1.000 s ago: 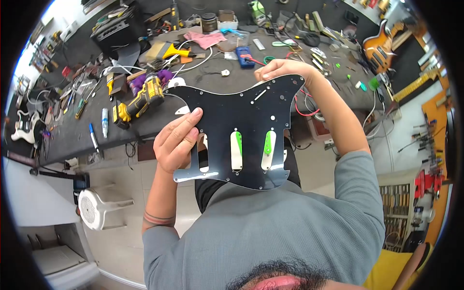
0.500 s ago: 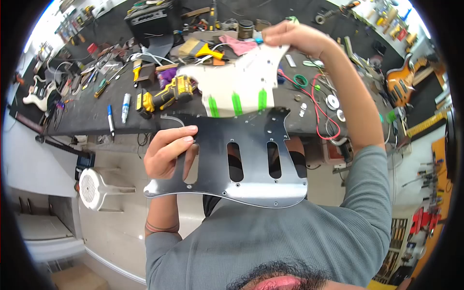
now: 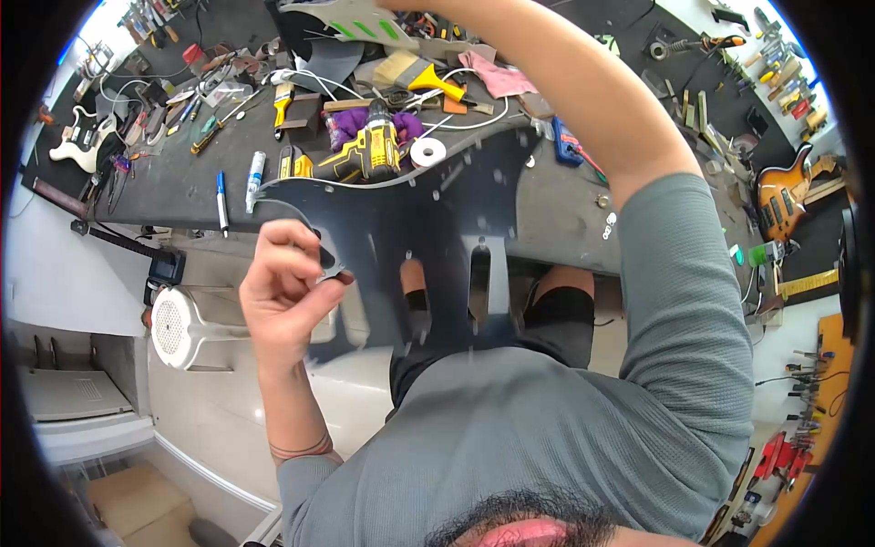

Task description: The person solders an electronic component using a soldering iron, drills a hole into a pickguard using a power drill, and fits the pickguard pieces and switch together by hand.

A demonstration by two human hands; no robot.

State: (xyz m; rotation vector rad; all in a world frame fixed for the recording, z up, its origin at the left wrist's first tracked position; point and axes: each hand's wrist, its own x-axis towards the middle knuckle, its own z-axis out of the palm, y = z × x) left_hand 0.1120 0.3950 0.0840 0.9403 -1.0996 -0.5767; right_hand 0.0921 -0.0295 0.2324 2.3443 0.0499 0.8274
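My left hand (image 3: 290,292) grips the left edge of a black pickguard (image 3: 392,228), fingers and thumb pinched at one of its slots. The black plate is tilted and partly blurred over the bench edge, its other long slots uncovered. At the top, my right arm reaches across to the far side of the bench. Only a bit of my right hand (image 3: 394,4) shows at the frame's upper edge, its fingers cut off. Just beside and below it is a white pickguard (image 3: 351,20) with green strips.
On the bench (image 3: 182,201) lie a yellow drill (image 3: 369,150), a brush (image 3: 419,75), a pink cloth (image 3: 497,71), a white roll (image 3: 427,152), two markers and a blue meter (image 3: 565,144). A sunburst guitar (image 3: 782,193) is at right, a white stool (image 3: 178,328) at left.
The white pickguard, first behind the black one, has been lifted off and carried to the far upper left by my right hand. My left hand still holds the black pickguard, now tilted differently.
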